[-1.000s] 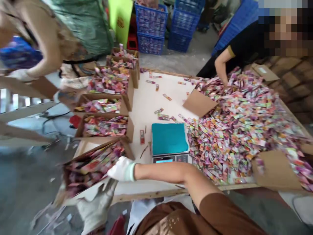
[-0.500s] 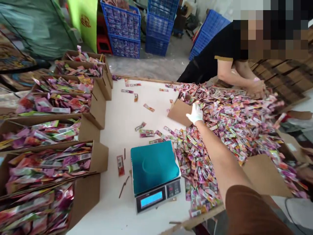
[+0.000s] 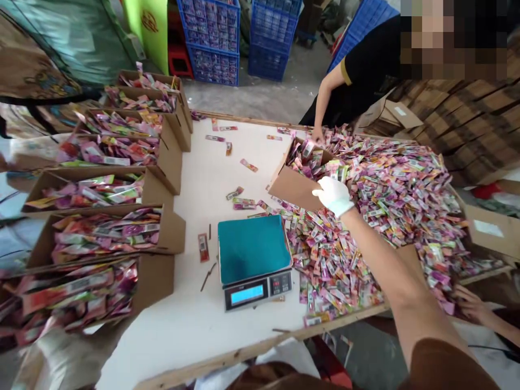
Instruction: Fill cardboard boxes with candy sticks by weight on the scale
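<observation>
My right hand [image 3: 335, 196], in a white glove, grips the near right edge of a cardboard box [image 3: 294, 187]. The box lies tilted against the pile, with candy-like sachets [image 3: 311, 157] inside its mouth. A large heap of small pink, purple and green sachets [image 3: 390, 200] surrounds it on the right. At the lower left, my left hand [image 3: 71, 357], in a pale glove, is beside the nearest filled box [image 3: 152, 287]; its fingers are blurred. Between the hands stands a digital scale [image 3: 255, 252] with a bare teal plate and lit display.
Several sachet-filled cardboard boxes [image 3: 173, 230] line the table's left side. A co-worker's hand [image 3: 317, 135] reaches the heap beside the tilted box. Another person's hand [image 3: 471, 303] is at the right edge. Blue crates [image 3: 215, 65] stand behind, and loose sachets [image 3: 248, 165] dot the white tabletop.
My right hand has come nearer, and the tilted box shows more sachets inside. My left hand has entered at lower left. The co-worker's hand has moved leftward to the box.
</observation>
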### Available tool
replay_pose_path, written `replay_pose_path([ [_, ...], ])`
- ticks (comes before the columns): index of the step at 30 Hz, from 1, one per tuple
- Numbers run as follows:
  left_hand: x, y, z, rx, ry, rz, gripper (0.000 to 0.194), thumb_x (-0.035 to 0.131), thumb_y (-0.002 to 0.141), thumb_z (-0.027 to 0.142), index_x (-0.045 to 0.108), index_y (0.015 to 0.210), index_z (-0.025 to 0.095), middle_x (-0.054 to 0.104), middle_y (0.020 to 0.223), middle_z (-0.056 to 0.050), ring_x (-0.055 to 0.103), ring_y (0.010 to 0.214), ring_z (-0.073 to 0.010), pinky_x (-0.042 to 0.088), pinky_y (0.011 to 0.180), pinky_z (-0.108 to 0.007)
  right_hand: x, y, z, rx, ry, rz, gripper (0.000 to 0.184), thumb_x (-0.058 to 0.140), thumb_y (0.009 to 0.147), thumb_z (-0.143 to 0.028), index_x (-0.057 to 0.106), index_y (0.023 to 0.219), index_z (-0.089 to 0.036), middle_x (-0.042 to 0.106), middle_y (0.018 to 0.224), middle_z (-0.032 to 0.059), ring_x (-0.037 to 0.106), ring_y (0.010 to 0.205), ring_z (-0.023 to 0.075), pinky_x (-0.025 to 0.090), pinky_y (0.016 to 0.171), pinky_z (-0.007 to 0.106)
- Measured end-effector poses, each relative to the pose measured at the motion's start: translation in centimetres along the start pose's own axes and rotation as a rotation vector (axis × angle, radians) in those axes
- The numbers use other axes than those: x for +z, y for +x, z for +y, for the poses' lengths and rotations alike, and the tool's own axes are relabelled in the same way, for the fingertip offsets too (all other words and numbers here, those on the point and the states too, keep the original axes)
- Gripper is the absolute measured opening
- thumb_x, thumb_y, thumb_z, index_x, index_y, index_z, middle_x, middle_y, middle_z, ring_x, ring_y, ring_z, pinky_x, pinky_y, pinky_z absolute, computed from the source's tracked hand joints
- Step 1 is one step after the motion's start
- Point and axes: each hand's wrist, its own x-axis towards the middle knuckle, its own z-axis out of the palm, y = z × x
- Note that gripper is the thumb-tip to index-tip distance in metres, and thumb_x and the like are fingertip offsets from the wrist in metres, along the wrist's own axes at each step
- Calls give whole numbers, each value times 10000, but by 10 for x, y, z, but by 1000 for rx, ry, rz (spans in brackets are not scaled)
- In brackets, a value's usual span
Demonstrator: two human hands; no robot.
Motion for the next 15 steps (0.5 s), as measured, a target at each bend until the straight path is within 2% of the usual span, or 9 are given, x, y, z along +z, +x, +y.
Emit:
replay_pose_path([
  [3,-10,7,-8,-59,-37,-64,673,544,776,619,618,1304,209,696,1304,-161,588,1340,-504,398,1033,-824,-37,-79,-22,-147,49,118,243,602,997,-388,721,944,-183,720,1030,86,663,901,225,358,680,314],
  [6,-21,-3,-12,-125,-69,-69,804,494,838,728,450,1479,245,600,1436,-183,569,1375,-482,436,1043,-779,-48,-141,-66,-249,105,80,240,576,1024,-368,716,936,-194,717,1019,78,671,872,211,353,657,313],
  [9,-32,-25,-26,-187,-56,-90,885,491,834,863,357,1502,298,543,1465,-187,546,1414,-437,401,1129,-738,-32,-175,-115,-347,130,-105,179,594,1016,-322,722,986,-200,723,1075,73,688,855,190,375,649,303],
  [11,-42,-41,-44,-215,-9,-113,715,505,879,825,444,1380,318,608,1336,-131,628,1310,-362,378,1175,-706,-17,-186,-139,-399,116,-191,146,626,995,-300,728,1037,-204,720,1120,75,704,881,200,407,658,301],
  [13,-53,-57,-68,-269,51,-143,489,470,966,714,524,1190,282,655,1142,-82,703,1097,-285,433,1156,-657,-6,-196,-147,-431,128,-199,151,639,986,-274,731,1078,-198,715,1140,89,714,918,221,459,695,311],
  [15,-64,-72,-95,-354,114,-166,396,414,1027,613,533,1049,237,664,1012,-76,709,929,-244,549,1030,-563,-1,-206,-136,-496,258,-108,163,639,993,-261,733,1109,-196,714,1155,99,712,977,232,521,803,333],
])
